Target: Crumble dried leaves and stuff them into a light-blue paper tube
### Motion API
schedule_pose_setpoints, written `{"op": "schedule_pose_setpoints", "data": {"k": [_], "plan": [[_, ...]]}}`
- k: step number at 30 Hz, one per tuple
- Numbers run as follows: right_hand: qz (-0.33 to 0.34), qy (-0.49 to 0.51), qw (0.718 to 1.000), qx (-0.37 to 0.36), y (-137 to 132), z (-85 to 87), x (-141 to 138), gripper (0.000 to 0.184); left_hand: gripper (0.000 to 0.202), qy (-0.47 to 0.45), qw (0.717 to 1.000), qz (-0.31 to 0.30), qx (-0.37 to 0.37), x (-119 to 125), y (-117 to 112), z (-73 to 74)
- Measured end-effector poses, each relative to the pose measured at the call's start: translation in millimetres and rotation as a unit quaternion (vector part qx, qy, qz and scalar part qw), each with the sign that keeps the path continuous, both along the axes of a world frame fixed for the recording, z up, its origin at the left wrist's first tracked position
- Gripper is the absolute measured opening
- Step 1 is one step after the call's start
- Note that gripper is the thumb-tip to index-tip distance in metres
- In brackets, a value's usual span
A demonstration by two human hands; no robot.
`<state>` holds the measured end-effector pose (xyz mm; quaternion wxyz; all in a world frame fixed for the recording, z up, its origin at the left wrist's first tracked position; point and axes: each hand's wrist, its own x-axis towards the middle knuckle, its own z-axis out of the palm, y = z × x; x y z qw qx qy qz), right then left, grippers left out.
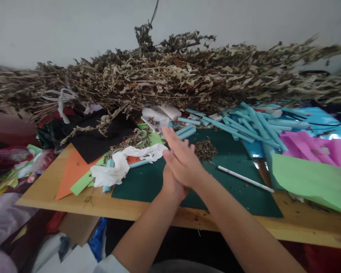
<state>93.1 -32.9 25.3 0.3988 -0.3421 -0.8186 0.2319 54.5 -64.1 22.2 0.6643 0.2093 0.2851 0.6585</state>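
Note:
My right hand (184, 163) lies flat with straight fingers, palm against my left hand (172, 184), above a dark green mat (147, 185). My left hand is mostly covered; a few of its fingertips show past the right hand. Whatever might be between the palms is hidden. Just beyond them on the mat sits a small heap of crumbled dried leaves (206, 149). A crumpled white tissue (113, 170) is at the left, one end close to my fingers. To the right rests a thin white stick (246, 179).
Bundled dried leafy stalks (170, 79) run along the wall. Many light-blue paper rolls (244, 125) are piled back right, near pink paper (315, 148) and a light-green sheet (309, 180). Black paper (99, 136) and orange paper (74, 170) lie left on the wooden table (45, 193).

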Motion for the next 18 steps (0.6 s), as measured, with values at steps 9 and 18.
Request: {"op": "schedule_pose_setpoints", "data": {"k": [9,18], "plan": [[0.073,0.046,0.989,0.117,-16.7,6.6,8.5,0.06,0.039,0.056,0.993,-0.044,0.089,-19.2,6.5,12.8],[0.034,0.038,0.993,0.106,7.6,7.9,1.0,0.066,0.044,0.118,0.991,0.023,0.066,-21.6,18.6,22.2]]}}
